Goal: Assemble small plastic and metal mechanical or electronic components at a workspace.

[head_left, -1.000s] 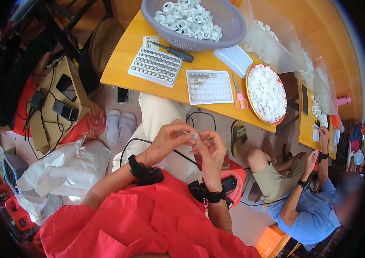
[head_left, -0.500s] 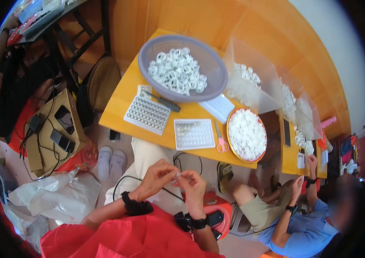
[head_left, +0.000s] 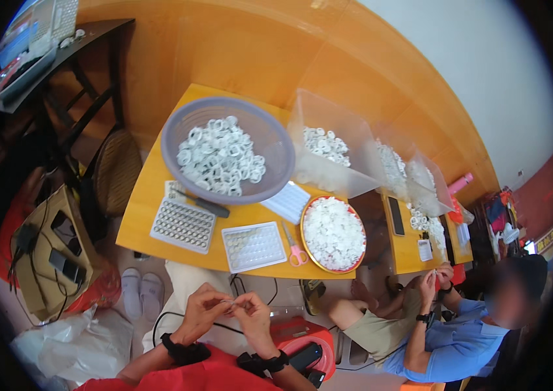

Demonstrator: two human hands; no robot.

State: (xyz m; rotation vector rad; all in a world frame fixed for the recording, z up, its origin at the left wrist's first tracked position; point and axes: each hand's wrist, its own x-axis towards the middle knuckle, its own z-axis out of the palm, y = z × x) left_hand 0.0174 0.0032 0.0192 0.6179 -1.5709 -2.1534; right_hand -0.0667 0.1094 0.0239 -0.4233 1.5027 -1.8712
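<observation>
My left hand point(head_left: 201, 314) and my right hand point(head_left: 252, 319) meet in front of the table's near edge, fingertips pinched together. Between them is a small pale piece point(head_left: 227, 302), too small to name and mostly covered by the fingers. Nearest on the yellow table point(head_left: 139, 228) lies a white tray point(head_left: 254, 247) with small round pieces in part of its pockets. To its left, a similar tray point(head_left: 184, 225) is filled with round silvery pieces. Pink-handled scissors point(head_left: 298, 255) lie between the first tray and a red-and-gold-rimmed plate point(head_left: 362, 259) heaped with small white parts.
A purple-grey basket point(head_left: 276, 140) of white rings stands behind the trays, beside clear bins point(head_left: 351, 179). At right a co-worker in a blue shirt point(head_left: 449, 345) handles something small. On the floor at left are a cardboard box point(head_left: 90, 260) with cables, slippers point(head_left: 141, 293) and a white plastic bag point(head_left: 87, 345).
My view has shifted, so the table and trays appear lower and farther left. My hands keep their pinch close together. The co-worker's hands have come together.
</observation>
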